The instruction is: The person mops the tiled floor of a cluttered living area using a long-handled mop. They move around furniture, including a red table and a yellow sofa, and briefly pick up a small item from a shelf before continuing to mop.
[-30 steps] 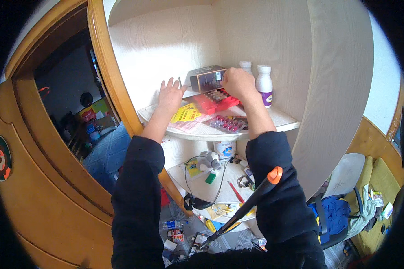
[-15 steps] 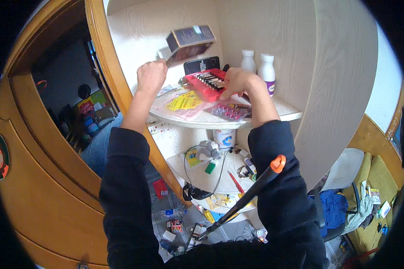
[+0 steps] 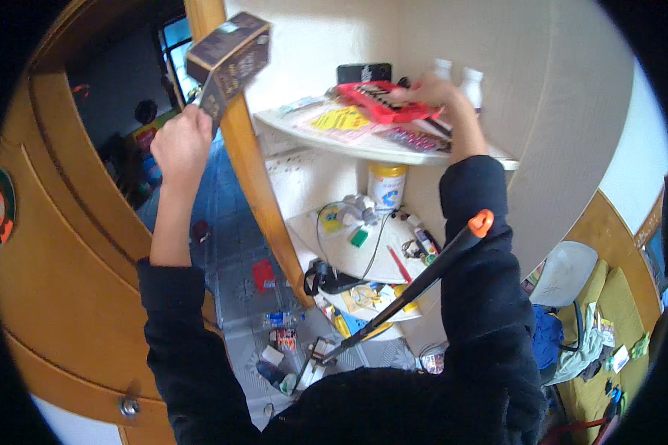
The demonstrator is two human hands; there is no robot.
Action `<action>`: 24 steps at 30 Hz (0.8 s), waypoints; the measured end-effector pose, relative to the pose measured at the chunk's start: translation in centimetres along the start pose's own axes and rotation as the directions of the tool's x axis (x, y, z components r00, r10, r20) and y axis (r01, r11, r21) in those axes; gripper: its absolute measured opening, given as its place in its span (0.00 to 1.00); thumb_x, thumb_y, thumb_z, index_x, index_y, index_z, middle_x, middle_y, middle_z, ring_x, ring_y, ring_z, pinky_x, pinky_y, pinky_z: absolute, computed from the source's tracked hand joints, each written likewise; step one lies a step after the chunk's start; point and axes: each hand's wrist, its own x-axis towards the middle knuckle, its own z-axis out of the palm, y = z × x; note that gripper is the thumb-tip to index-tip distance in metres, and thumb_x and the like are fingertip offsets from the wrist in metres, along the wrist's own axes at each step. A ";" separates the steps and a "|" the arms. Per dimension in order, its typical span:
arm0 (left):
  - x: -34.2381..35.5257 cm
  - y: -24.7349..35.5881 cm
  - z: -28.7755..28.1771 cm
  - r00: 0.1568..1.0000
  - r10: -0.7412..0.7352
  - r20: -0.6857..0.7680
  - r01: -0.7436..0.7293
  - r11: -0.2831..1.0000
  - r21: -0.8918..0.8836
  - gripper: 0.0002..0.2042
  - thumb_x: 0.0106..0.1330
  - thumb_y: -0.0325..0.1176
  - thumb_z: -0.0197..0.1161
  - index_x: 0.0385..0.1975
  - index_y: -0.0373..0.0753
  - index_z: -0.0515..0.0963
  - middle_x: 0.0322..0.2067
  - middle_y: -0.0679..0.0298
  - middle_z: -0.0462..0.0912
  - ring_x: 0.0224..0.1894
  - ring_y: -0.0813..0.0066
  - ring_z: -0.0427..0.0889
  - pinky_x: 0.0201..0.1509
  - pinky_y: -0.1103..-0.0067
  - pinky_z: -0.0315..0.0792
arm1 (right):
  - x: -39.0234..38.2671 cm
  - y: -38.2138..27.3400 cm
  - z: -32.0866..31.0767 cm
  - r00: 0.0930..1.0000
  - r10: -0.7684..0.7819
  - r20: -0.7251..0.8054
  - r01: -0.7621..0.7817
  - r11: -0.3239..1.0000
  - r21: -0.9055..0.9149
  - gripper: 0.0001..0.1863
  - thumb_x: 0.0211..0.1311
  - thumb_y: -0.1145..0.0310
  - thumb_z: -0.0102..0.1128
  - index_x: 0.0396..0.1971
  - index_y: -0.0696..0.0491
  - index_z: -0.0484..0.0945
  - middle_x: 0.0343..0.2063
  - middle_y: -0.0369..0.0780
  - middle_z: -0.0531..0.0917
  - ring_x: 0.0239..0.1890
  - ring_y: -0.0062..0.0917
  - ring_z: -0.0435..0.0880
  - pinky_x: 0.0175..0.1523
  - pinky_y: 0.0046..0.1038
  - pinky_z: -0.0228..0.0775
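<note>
My left hand (image 3: 182, 144) is raised in front of the doorway, closed around the narrow end or flap of a dark cardboard box (image 3: 230, 63) with gold-coloured edges. The box tilts up and to the right. On the upper corner shelf, my right hand (image 3: 429, 92) is at the right part of a red open case (image 3: 378, 104) with a row of slim dark and light pieces in it. Its fingers are blurred but look closed on the case. Beside the case lie a yellow printed sheet (image 3: 340, 119) and a blister pack with pink pieces (image 3: 416, 139).
A black flat box (image 3: 364, 73) and white bottles (image 3: 471, 87) stand behind the case. The lower shelf (image 3: 326, 256) holds a tub (image 3: 387, 185), a grey plush toy (image 3: 359, 211) and cables. A black pole with an orange tip (image 3: 481, 223) crosses before my right arm. Clutter lies on the floor.
My left hand has carried the dark box leftward and up, away from the shelf to the doorway. My right hand stays at the red case. The whole view has shifted.
</note>
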 end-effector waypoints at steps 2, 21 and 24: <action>-3.3 -3.5 -0.8 0.993 -0.116 0.004 0.115 0.991 0.069 0.11 0.60 0.38 0.54 0.20 0.41 0.77 0.17 0.53 0.79 0.22 0.53 0.80 0.27 0.63 0.75 | 1.0 0.7 -0.1 0.960 -0.071 -0.271 0.071 0.997 -0.012 0.37 0.43 0.33 0.64 0.31 0.58 0.82 0.26 0.43 0.83 0.27 0.27 0.81 0.30 0.30 0.73; -40.3 6.1 -9.4 0.401 0.501 0.767 0.844 0.124 -0.522 0.16 0.56 0.42 0.68 0.22 0.35 0.75 0.10 0.68 0.67 0.14 0.77 0.63 0.21 0.78 0.58 | -12.1 -23.3 11.8 0.924 -0.300 -0.238 0.355 0.904 0.239 0.19 0.61 0.52 0.58 0.34 0.55 0.80 0.26 0.37 0.82 0.28 0.17 0.79 0.26 0.22 0.70; -42.3 5.3 -6.7 0.396 0.315 0.862 0.890 0.099 -0.445 0.12 0.58 0.39 0.67 0.25 0.35 0.79 0.19 0.68 0.77 0.22 0.82 0.72 0.25 0.78 0.67 | -15.3 -19.4 17.7 0.985 -0.174 -0.014 0.165 0.903 0.396 0.15 0.61 0.58 0.58 0.32 0.56 0.80 0.24 0.36 0.82 0.27 0.17 0.79 0.27 0.21 0.70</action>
